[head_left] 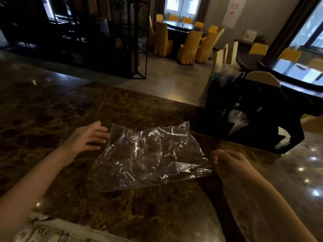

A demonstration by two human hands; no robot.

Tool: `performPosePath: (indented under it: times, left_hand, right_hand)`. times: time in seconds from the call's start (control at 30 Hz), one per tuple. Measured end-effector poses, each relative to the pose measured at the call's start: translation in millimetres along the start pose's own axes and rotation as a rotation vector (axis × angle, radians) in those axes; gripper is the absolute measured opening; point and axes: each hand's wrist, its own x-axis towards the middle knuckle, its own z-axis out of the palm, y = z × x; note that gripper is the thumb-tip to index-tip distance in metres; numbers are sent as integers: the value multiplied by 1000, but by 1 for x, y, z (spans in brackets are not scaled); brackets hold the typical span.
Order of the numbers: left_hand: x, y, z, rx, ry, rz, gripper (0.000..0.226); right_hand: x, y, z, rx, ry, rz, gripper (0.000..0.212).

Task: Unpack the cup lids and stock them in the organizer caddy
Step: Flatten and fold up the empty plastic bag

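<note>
An empty clear plastic bag [148, 158] lies crumpled flat on the brown marble counter [52, 109]. My left hand [89, 137] rests at the bag's left edge, fingers spread, holding nothing. My right hand [229, 163] pinches the bag's right end with its fingers closed. The black organizer caddy [253, 119] stands at the right on the counter, behind my right hand. A stack of clear cup lids [237, 119] shows in its front slot, and more clear plastic [225, 75] sticks out of its top.
The counter's far edge runs just behind the bag and caddy. Beyond it are a black metal shelf [104, 41], dark round tables [180, 30] and yellow-covered chairs [188, 48]. A patterned cloth [43, 231] lies at the counter's near edge.
</note>
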Motion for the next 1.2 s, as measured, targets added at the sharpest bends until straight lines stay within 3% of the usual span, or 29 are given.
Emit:
performPosePath:
  times: [0.17, 0.4, 0.67, 0.87, 1.2]
  left_hand:
    - [44, 31, 26, 107, 22, -104, 37]
    - [70, 27, 27, 205, 9, -169, 25]
    - [90, 21, 31, 96, -70, -167, 21]
    - [90, 13, 32, 72, 2, -122, 10]
    - [76, 14, -1, -96, 145, -26, 14]
  right_hand:
    - [61, -38, 25, 36, -65, 55, 24]
    - [113, -58, 64, -101, -43, 71, 36]
    - [152, -55, 81, -186, -74, 62, 27]
    - [171, -47, 79, -193, -100, 4, 18]
    - [170, -38, 70, -54, -78, -79, 24]
